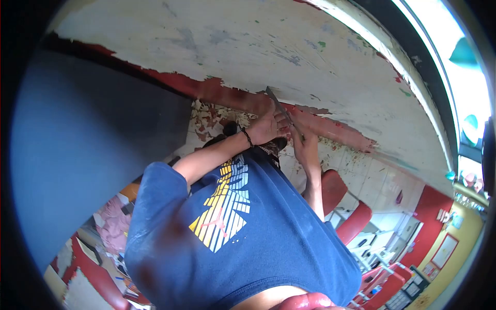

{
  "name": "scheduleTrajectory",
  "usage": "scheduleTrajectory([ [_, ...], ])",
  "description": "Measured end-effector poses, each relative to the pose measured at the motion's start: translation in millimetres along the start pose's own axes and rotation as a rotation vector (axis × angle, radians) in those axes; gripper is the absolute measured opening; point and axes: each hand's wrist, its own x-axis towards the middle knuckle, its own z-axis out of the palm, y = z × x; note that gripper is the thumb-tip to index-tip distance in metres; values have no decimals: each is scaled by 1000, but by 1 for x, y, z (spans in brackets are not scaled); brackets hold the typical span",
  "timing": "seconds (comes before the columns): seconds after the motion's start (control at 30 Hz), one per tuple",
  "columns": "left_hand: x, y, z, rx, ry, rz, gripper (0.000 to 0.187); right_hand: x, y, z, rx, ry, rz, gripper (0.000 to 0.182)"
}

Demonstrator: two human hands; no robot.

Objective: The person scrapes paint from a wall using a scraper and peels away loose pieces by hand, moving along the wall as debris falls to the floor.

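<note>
- The flat blade tool point(280, 109) lies between the two hands, its tip at the wall point(222, 44), near the upper border of the red strip point(227, 95); that slant seems to lay its edge along the surface.
- The right hand point(306, 146) has its fingers closed around the tool's lower end, likely for control.
- The left hand point(264, 128) is beside the blade, fingers partly bent, perhaps to steady it; whether they pinch it, I cannot tell.
- Flakes point(206, 114) litter the floor point(356, 168) below the strip.
- Red chairs point(356, 222) stand farther off.
</note>
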Motion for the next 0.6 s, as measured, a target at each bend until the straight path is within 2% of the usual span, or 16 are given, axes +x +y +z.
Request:
scheduleTrajectory([
  [0.1,1,-3,9,18,48,66,41,-13,17,1,-93,-18,-12,32],
  [0.17,4,-4,27,63,4,48,40,-20,31,-3,46,58,208,33],
  [0.3,20,-23,24,18,78,105,43,-21,47,-9,-52,-17,238,33],
  [0.4,18,-26,40,77,141,136,47,-18,53,-28,80,-70,261,33],
  [0.43,21,-27,42,67,125,167,49,-10,52,-28,76,-77,251,33],
  [0.5,31,-28,35,49,94,222,51,9,47,-29,-123,-113,-55,32],
  [0.6,40,-32,4,-17,89,367,54,13,28,-29,-155,-158,-98,34],
])
